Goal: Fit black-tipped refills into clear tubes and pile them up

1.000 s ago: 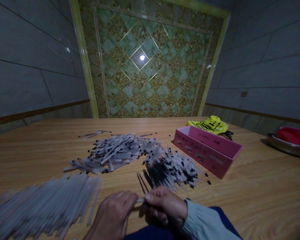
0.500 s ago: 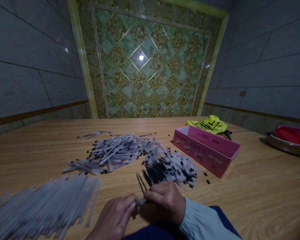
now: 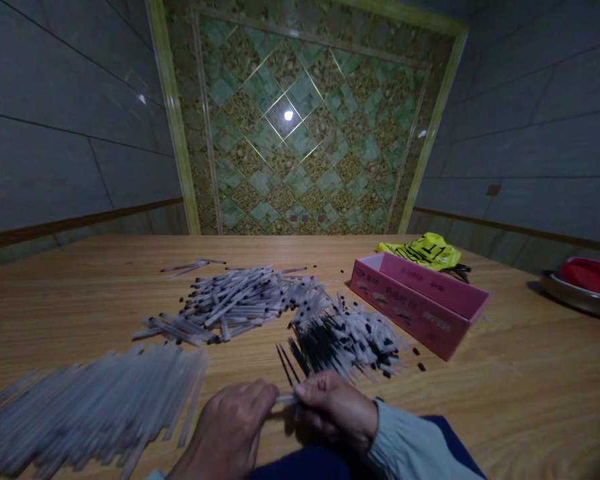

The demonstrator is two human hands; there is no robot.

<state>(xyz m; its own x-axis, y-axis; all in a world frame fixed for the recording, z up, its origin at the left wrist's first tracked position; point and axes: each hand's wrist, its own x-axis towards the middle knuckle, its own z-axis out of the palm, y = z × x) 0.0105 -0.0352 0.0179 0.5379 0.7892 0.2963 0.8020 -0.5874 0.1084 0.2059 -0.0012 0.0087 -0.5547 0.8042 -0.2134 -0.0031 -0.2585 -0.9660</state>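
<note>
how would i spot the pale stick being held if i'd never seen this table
On the wood-grained table, find the pink box, then come nearer and left, past the pile of pale and black pieces, to the left hand and right hand. The pale stick is the short length showing between them. Unlike its loose neighbours, it is gripped and runs crosswise from hand to hand.

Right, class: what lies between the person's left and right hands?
In the head view, a pale tube spans the short gap between the left hand and the right hand; its ends are hidden.
</note>
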